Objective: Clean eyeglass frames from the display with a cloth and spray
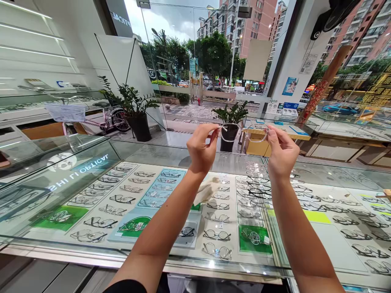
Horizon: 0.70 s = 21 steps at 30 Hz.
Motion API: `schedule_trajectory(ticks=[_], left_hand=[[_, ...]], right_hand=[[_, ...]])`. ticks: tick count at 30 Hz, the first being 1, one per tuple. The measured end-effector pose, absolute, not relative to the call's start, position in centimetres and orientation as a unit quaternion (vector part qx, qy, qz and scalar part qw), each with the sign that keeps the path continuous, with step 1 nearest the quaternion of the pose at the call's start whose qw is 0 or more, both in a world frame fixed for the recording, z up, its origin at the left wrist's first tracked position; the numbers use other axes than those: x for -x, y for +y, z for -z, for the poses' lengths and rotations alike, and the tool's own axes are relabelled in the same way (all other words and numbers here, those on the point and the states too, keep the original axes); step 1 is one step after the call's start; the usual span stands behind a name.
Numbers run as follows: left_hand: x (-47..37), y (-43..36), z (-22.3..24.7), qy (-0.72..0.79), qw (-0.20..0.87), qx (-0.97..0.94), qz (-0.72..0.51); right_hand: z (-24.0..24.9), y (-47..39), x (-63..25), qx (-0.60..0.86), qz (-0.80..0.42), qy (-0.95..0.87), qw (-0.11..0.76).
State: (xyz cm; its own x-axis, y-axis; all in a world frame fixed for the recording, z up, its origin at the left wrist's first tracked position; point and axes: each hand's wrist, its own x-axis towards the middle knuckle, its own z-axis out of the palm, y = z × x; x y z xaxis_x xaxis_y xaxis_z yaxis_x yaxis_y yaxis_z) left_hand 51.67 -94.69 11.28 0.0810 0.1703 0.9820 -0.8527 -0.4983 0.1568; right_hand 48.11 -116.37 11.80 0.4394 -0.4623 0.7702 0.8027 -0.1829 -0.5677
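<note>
A pair of clear-framed eyeglasses [256,141] is held up at arm's length, above the far edge of the glass display counter [183,266]. My left hand [202,146] pinches the frame at its left end. My right hand [281,151] pinches the opposite end, thumb and fingers pressed together. Through the lenses the doorway side of the shop shows. Below, between my forearms, a crumpled pale cloth [208,189] lies on the counter. Several loose eyeglasses [258,185] are gathered near my right wrist.
Rows of eyeglasses [111,198] fill the case under the glass, with green cards [255,239] among them. Beyond stand potted plants [139,126], a pink bicycle [104,122], glass doors [174,61] and a wooden table [276,133] holding papers.
</note>
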Motion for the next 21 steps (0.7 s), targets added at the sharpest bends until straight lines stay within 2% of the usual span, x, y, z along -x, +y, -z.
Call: schedule_trajectory(ticks=[8,21], left_hand=[[-51.7,-94.6,-11.3,-0.282,0.411,-0.625,-0.601],[-52.4,-94.4,-11.1,-0.289,0.419,-0.62,-0.598]], right_hand=[[-12.7,-116.1,-47.1,0.536,0.387,-0.145,0.736],[-13.2,-116.6,-47.0,0.527,0.281,-0.126,0.792]])
